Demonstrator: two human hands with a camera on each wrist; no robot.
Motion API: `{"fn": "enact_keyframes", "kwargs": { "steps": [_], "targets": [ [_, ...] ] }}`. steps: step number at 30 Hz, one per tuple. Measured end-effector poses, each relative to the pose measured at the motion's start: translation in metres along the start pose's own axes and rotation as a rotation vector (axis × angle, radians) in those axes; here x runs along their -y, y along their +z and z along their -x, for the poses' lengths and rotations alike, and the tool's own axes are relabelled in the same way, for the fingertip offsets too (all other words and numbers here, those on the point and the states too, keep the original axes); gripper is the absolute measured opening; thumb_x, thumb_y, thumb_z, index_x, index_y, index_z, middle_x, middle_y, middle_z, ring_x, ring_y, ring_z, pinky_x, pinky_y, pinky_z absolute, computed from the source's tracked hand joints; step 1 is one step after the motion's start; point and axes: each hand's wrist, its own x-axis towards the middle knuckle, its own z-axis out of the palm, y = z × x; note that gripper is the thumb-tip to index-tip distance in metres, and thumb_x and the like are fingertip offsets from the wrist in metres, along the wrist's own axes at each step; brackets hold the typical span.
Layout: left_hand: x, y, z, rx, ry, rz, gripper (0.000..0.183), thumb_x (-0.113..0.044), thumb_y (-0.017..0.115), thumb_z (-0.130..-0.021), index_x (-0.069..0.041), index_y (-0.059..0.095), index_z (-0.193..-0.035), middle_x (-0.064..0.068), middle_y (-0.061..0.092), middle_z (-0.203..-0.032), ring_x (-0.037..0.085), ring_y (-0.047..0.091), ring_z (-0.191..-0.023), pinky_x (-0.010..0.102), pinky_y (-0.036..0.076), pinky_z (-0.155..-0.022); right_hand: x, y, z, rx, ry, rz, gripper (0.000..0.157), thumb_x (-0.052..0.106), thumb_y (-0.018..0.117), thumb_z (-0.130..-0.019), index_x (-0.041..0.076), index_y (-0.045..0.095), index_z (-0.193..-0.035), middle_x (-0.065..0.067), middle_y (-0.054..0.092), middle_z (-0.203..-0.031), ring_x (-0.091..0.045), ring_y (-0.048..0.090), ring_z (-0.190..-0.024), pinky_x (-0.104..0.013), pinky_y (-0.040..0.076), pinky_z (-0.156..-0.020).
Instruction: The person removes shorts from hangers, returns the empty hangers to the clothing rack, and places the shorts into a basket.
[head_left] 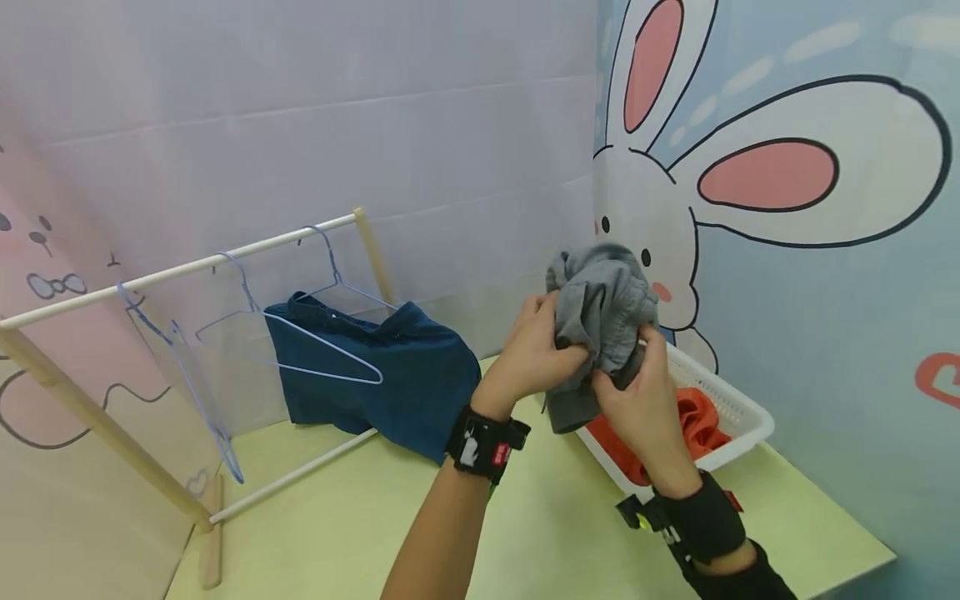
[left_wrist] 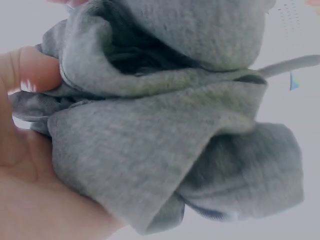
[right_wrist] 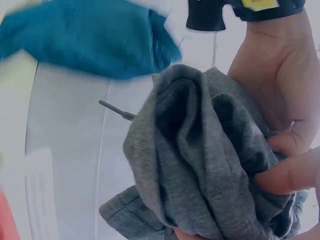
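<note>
A crumpled grey garment (head_left: 603, 312) is held up in front of me between both hands. My left hand (head_left: 534, 354) grips its left side, with the thumb pressed over the cloth. On the lower right, my right hand (head_left: 643, 408) pinches the fabric, thumb on the near side. Loose folds and an opening show in the left wrist view, where a thin grey cord (left_wrist: 292, 65) sticks out of the garment (left_wrist: 125, 145). Below and behind it is a white basket (head_left: 738, 417) with orange cloth (head_left: 701, 421) inside, partly hidden by my right hand.
At left stands a wooden rack (head_left: 176, 271) with several blue hangers (head_left: 326, 379) on its rail. A dark blue garment (head_left: 375, 367) hangs toward its right end. The pale yellow-green table (head_left: 360, 525) ends at lower right; printed wall cloths (head_left: 825, 333) enclose it.
</note>
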Motion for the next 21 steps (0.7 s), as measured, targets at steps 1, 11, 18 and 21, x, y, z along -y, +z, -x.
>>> {"fn": "enact_keyframes", "kwargs": {
  "steps": [1,11,18,21],
  "targets": [
    [0.001,0.002,-0.011,0.009,0.013,0.004,0.081,-0.026,0.064,-0.089,-0.012,0.031,-0.162,0.015,0.035,-0.154,0.031,0.042,-0.135,0.050,0.043,-0.107,-0.002,-0.003,-0.007,-0.008,0.010,-0.003,0.079,0.021,0.062,-0.099,0.008,0.015,-0.161,-0.026,0.045,-0.151,-0.042,0.064,-0.114,-0.053,0.053,-0.087],
    [0.032,0.033,-0.071,0.116,-0.065,0.142,0.066,-0.022,0.068,-0.086,-0.014,0.049,-0.149,0.016,0.021,-0.155,0.029,0.042,-0.131,0.044,0.049,-0.092,-0.041,-0.007,-0.056,0.019,0.085,0.101,0.086,0.014,0.065,-0.094,-0.002,0.006,-0.155,-0.040,0.047,-0.136,-0.053,0.061,-0.110,-0.061,0.051,-0.088],
    [0.073,0.067,-0.091,0.183,-0.149,-0.073,0.037,-0.020,0.066,-0.085,-0.007,0.065,-0.120,0.018,0.054,-0.134,0.031,0.041,-0.126,0.042,0.046,-0.086,-0.070,0.009,-0.066,0.272,0.360,0.014,0.108,0.019,0.061,-0.096,-0.006,-0.027,-0.153,-0.049,0.040,-0.140,-0.055,0.057,-0.118,-0.058,0.049,-0.094],
    [0.081,0.079,-0.090,0.248,-0.235,-0.166,0.027,-0.015,0.063,-0.089,-0.007,0.066,-0.115,0.018,0.060,-0.129,0.031,0.054,-0.116,0.038,0.045,-0.081,-0.078,0.013,-0.067,0.385,0.487,-0.028,0.112,0.027,0.057,-0.098,-0.005,-0.036,-0.150,-0.049,0.027,-0.150,-0.059,0.047,-0.130,-0.064,0.044,-0.102]
  ]
}}
